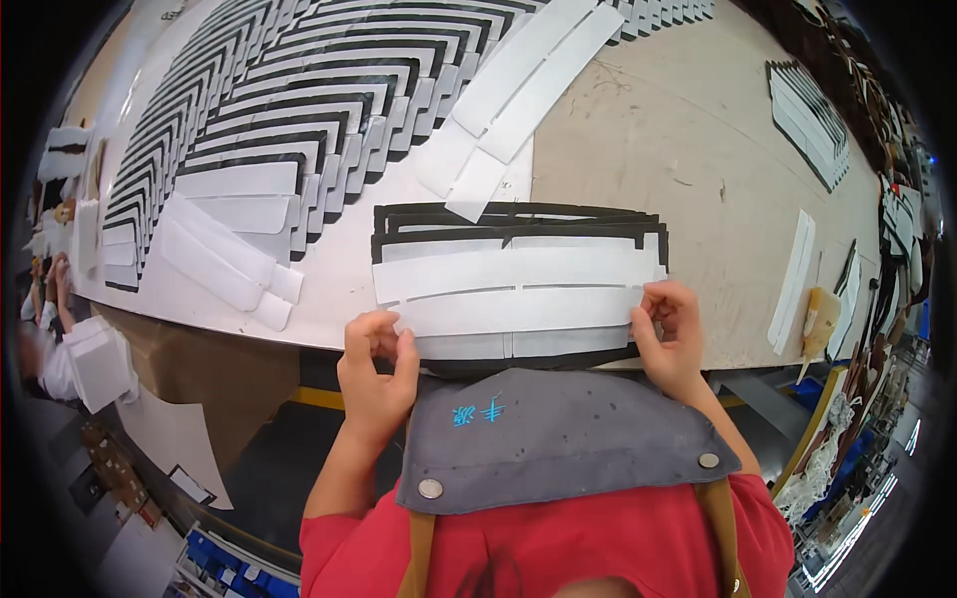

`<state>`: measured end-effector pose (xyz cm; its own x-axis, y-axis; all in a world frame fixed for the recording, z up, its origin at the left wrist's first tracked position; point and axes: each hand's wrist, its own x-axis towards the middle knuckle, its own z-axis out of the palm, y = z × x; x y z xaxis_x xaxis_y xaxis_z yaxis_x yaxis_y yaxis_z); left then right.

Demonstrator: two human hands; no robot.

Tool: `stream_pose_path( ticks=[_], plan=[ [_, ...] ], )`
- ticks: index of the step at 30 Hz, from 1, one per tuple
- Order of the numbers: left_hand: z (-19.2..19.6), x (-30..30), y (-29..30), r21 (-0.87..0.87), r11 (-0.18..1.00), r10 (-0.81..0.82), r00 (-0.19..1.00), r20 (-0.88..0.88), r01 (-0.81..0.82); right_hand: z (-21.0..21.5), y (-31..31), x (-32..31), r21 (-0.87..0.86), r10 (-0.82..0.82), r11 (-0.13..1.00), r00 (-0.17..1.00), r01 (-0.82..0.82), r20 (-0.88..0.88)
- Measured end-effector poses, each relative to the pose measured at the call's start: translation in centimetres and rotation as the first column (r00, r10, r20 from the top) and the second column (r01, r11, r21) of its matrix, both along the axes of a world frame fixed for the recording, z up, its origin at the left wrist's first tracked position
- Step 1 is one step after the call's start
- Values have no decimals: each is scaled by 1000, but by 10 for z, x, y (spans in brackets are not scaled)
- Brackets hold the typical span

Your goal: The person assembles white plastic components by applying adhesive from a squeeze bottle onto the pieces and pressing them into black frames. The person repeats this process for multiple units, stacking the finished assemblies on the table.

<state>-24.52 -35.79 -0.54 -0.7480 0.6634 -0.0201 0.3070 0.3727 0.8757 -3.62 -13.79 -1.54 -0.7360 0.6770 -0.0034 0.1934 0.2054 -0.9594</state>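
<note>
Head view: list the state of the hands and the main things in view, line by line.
White slotted sheet: flat, gripped at both ends.
Left hand: pinching the sheet's left end.
Right hand: pinching the sheet's right end.
Black-edged pieces beneath: layered, partly covered.
Fanned rows at left: overlapping.
Narrow white strip at right: flat, unheld.
Grey apron: worn.
</note>
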Motion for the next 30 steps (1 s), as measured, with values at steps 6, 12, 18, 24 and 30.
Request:
stream_pose_path(
  ticks=[6, 12, 18, 24, 30],
  plan=[
    [7, -9, 11, -116, 993, -35, 998, -47, 29, 6, 5, -6, -60, 2, 998, 990, 7, 140],
    [11, -13, 16, -182, 982, -62, 997, -50, 52, 10, 7, -12, 15, -1, 1000, 982, -2, 189],
    [13, -15, 19, -214, 975, -63, 998, -25, 57, 14, 9, -15, 95, 26, 994, 973, -49, 231],
    [15, -15, 20, -255, 966, -41, 999, 13, 43, 16, 8, -19, 147, 48, 985, 961, -91, 272],
    [21, -18, 20, -285, 956, -65, 998, 5, 64, 19, 7, -19, 152, 48, 984, 952, -98, 302]
  ],
)
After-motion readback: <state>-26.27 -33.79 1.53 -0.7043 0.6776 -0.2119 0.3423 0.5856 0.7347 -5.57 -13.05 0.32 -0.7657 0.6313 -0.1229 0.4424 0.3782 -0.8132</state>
